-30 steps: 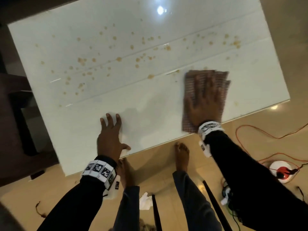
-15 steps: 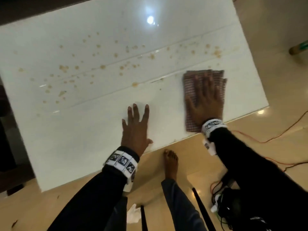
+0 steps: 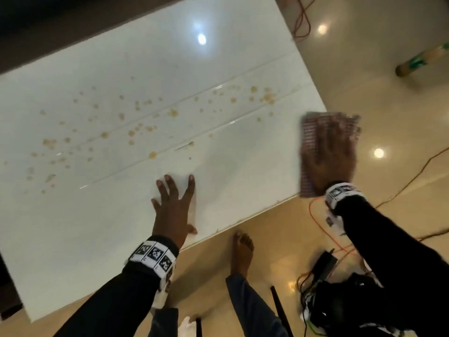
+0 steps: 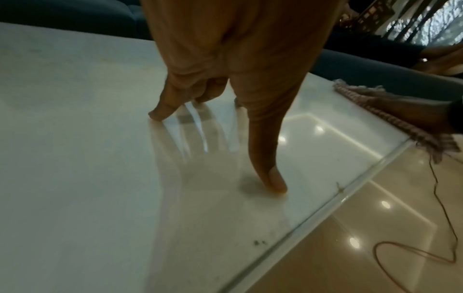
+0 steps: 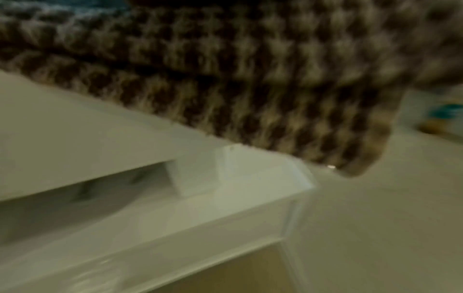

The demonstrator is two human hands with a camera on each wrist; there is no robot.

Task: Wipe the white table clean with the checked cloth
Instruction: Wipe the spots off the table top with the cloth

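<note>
The white table [image 3: 109, 227] carries several brown spots [image 3: 150, 128] across its middle and far band. The checked cloth [image 3: 313, 132] lies over the table's near right corner, with its edges hanging past the rim. My right hand [image 3: 332, 161] presses flat on top of it, blurred by motion. The right wrist view shows the cloth [image 5: 250, 79] overhanging the table corner [image 5: 225, 198]. My left hand [image 3: 175, 195] rests open on bare tabletop near the front edge, fingers spread. In the left wrist view its thumb [image 4: 273, 178] touches the surface, and the cloth [image 4: 391, 117] is at the far right.
An orange cable [image 3: 315, 215] and a black device [image 3: 324, 263] lie on the tiled floor right of the table. My bare foot [image 3: 241, 254] stands by the front edge. A bottle-like object [image 3: 422, 62] lies on the floor at upper right. Dark furniture borders the table's far side.
My right hand slid the cloth rightward to the table's near right corner. My left hand shifted right along the front edge, staying flat on the table.
</note>
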